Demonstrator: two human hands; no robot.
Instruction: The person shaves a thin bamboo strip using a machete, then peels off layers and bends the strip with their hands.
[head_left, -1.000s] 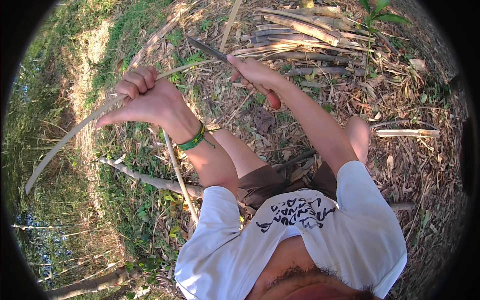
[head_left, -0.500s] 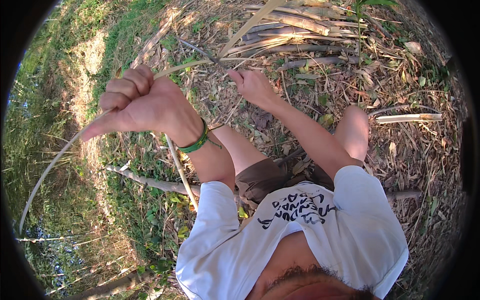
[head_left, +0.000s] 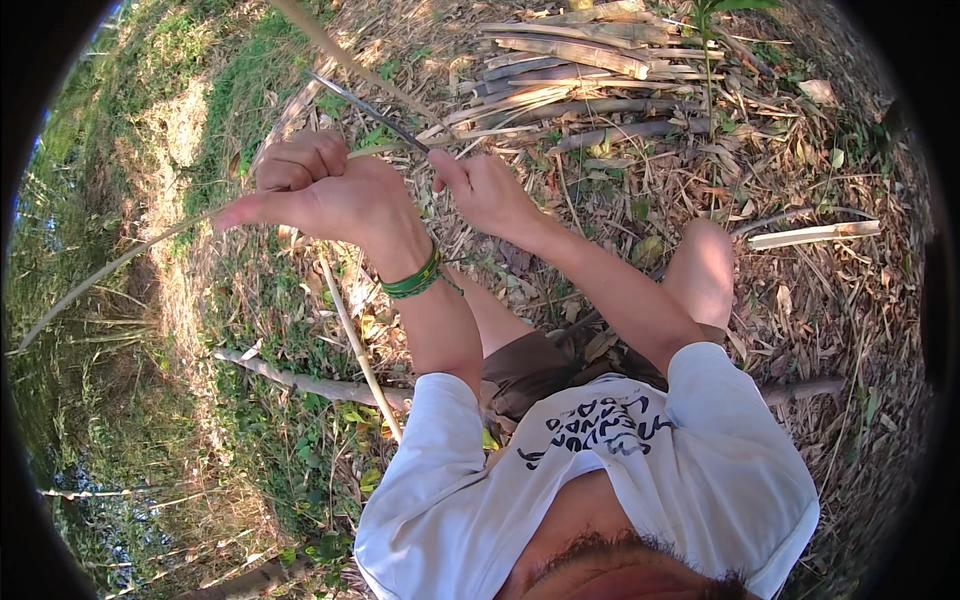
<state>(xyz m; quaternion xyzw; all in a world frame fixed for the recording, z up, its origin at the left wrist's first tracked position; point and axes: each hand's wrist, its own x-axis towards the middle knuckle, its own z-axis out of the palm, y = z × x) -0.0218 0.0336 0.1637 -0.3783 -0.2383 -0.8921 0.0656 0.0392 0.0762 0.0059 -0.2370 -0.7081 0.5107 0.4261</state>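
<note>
A long, thin bamboo strip (head_left: 117, 262) runs through my left hand (head_left: 325, 192), which is closed around it; its tail sticks out to the left in a slight curve. My right hand (head_left: 485, 192) grips a knife, and its narrow dark blade (head_left: 365, 107) points up and to the left. The strip's other end reaches the blade close to my right fingers. A second pale length of bamboo (head_left: 345, 58) slants from there to the top edge; whether the two are joined at the blade I cannot tell. The knife's handle is hidden in my right fist.
A pile of split bamboo pieces (head_left: 590, 65) lies ahead to the right. One short pale piece (head_left: 815, 235) rests beyond my knee. A pale stick (head_left: 358, 345) and a branch (head_left: 300, 380) lie at my left. Dry leaves cover the ground, with green plants to the left.
My left hand has moved right, closer to my right hand, with the strip. The strip's tail has straightened and risen. The upper bamboo length has swung left, and more of the blade shows.
</note>
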